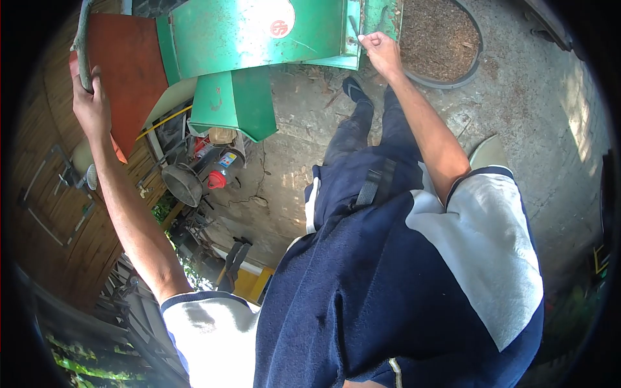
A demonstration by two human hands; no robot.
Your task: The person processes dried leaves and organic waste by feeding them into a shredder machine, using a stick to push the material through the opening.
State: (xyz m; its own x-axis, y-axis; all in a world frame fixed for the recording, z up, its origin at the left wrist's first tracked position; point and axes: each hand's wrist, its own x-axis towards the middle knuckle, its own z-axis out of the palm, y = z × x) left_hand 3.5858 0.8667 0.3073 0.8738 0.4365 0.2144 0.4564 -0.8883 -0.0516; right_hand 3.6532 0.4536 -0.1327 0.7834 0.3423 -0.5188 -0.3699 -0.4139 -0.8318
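Observation:
My left hand (pixel 92 107) is raised at the far left, its fingers wrapped round a wooden stick (pixel 81 40) that points upward. Beside that hand rises the red metal chute (pixel 129 74) of a green machine (pixel 239 39). My right hand (pixel 383 53) is closed at the machine's right end, where the fingertips pinch the lower end of a short dark metal handle (pixel 354 26). A green spout (pixel 233 107) juts out below the machine's body.
A round dark-rimmed tub (pixel 446 45) of brown chips stands right of the machine. Under the spout's left side are a dark pan (pixel 182 183), a red-lidded clear container (pixel 226 167) and clutter. Cracked concrete floor (pixel 291 129) spreads around my legs. A bamboo wall (pixel 58 174) lines the left.

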